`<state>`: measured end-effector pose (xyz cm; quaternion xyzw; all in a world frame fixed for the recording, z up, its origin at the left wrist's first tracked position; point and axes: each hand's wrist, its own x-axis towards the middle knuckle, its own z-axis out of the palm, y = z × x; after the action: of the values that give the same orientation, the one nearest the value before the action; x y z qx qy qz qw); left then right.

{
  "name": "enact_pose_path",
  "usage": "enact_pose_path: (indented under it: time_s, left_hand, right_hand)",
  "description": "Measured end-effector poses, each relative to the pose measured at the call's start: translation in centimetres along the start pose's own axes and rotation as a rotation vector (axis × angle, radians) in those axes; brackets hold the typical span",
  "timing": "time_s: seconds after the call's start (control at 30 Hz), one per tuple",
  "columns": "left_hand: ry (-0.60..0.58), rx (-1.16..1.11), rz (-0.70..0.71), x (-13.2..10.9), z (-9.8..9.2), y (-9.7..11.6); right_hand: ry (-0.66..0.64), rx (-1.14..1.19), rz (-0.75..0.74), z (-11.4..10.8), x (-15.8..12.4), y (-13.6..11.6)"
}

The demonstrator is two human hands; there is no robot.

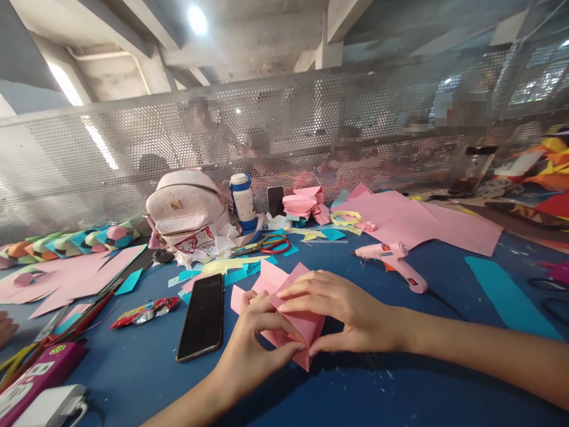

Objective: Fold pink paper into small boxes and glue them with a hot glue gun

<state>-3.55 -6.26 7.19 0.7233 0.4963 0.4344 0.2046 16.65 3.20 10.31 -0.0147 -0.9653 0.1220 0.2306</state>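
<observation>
Head view: left hand and right hand, both partly curled, pinch a folded angular pink paper form at the frame's lower centre. Light, even pressure should crease it crisply without crushing.

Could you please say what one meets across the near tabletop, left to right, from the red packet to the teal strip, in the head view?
Red packet, black phone, folded pink paper, glue gun, teal strip.
</observation>
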Motion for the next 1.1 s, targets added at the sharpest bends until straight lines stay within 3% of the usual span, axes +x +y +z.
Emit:
enact_pose_path:
  time_s: [0.23, 0.63, 1.1]
  left_hand:
    - [0.014, 0.052, -0.063, 0.6, -0.4, -0.3]
    - [0.043, 0.257, 0.274, 0.3, -1.1, -0.1]
    - [-0.006, 0.294, 0.358, 0.4, -1.2, -0.3]
  right_hand:
    - [0.070, -0.212, -0.113, 0.5, -0.6, 1.2]
    - [0.004, -0.182, -0.082, 0.6, -0.6, 1.4]
    - [-0.092, -0.087, -0.194, 0.5, -0.5, 1.9]
